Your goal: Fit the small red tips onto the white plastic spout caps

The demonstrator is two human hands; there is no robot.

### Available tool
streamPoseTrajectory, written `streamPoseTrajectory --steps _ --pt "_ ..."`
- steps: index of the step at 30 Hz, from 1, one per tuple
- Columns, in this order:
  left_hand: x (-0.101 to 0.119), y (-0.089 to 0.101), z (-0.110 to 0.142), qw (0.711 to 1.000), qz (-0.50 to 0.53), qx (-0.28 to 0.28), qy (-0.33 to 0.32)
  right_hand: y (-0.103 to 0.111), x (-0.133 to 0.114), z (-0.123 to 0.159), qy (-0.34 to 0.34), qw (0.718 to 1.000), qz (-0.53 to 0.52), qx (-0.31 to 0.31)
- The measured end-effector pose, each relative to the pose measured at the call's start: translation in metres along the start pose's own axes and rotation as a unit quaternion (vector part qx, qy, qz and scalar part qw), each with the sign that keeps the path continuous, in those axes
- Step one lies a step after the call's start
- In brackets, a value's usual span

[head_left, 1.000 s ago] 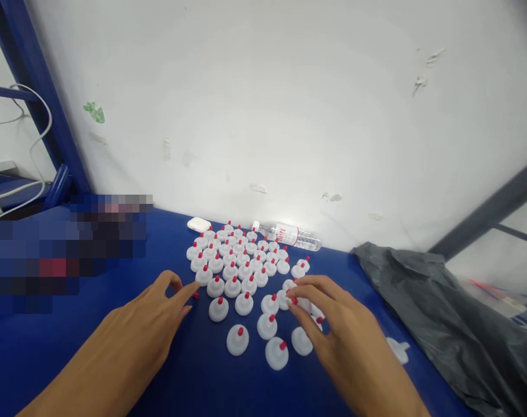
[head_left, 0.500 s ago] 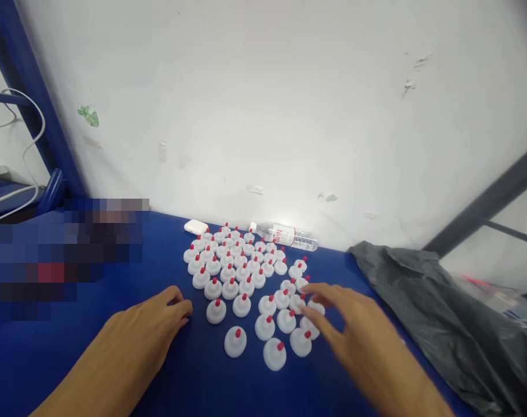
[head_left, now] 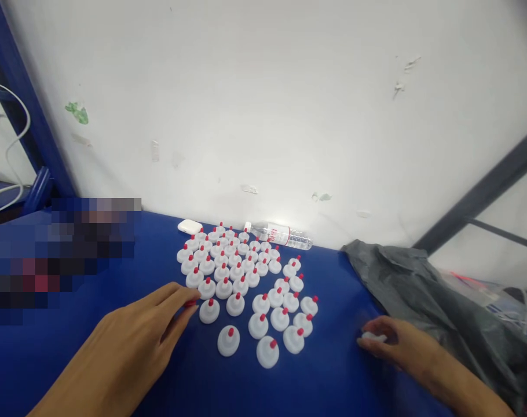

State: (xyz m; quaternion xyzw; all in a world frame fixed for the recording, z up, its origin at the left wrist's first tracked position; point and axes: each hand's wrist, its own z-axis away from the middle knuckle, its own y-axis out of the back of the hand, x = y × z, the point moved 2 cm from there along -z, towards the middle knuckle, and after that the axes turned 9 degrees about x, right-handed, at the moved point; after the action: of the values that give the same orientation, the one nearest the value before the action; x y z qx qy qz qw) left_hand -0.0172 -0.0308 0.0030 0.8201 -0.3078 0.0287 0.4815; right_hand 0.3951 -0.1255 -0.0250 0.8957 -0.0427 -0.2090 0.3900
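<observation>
Between the thumb and fingertips of my left hand is a small red tip cap, beside the left edge of a group of white nozzle lids. My right hand, slightly blurred, pinches a white nozzle lid with no red tip showing on it. Several white nozzle lids with red tips stand upright between my hands, such as the front one and another. A looser cluster, including one lid, sits on the right side of the group.
A clear plastic bottle lies against the white wall, behind the lids. To its left is a white case. A dark grey plastic bag covers the right side of the blue table. A pixelated patch hides the left side.
My right hand has let go of a red-tipped lid, moved right and taken a white lid there. My left hand, earlier curled lower, now shows the red cap in its fingertips.
</observation>
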Motion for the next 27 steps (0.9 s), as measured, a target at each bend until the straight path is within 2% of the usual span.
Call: streamPoseTrajectory --steps 4,5,7,10,13,15,17,19,23,27 --pt "0.009 0.001 0.002 0.995 0.067 0.045 -0.060 0.014 -0.023 -0.025 -0.030 0.980 -0.100 -0.167" --pt "0.012 0.002 0.002 0.993 0.084 0.054 -0.071 0.018 -0.032 -0.031 -0.030 0.974 -0.116 -0.192" --pt "0.020 0.003 0.004 0.986 0.122 0.075 -0.085 0.024 -0.058 -0.039 -0.008 0.974 -0.153 -0.168" --pt "0.031 0.004 0.006 0.971 0.206 0.074 -0.099 0.025 -0.109 -0.034 0.098 0.964 -0.213 -0.127" --pt "0.038 0.005 0.009 0.953 0.274 0.059 -0.116 0.018 -0.158 -0.013 0.226 0.926 -0.274 -0.129" --pt "0.040 0.004 0.010 0.948 0.286 0.042 -0.134 0.013 -0.179 0.001 0.276 0.906 -0.295 -0.125" --pt "0.039 0.003 0.010 0.947 0.284 0.020 -0.147 0.009 -0.190 0.010 0.328 0.891 -0.289 -0.122" --pt "0.036 0.003 0.010 0.950 0.274 0.021 -0.149 0.007 -0.195 0.012 0.359 0.886 -0.273 -0.111" --pt "0.032 0.001 0.009 0.961 0.233 0.039 -0.141 0.009 -0.196 0.008 0.364 0.885 -0.267 -0.113" --pt "0.033 0.000 0.009 0.957 0.243 0.035 -0.154 0.012 -0.196 0.008 0.372 0.879 -0.277 -0.108"
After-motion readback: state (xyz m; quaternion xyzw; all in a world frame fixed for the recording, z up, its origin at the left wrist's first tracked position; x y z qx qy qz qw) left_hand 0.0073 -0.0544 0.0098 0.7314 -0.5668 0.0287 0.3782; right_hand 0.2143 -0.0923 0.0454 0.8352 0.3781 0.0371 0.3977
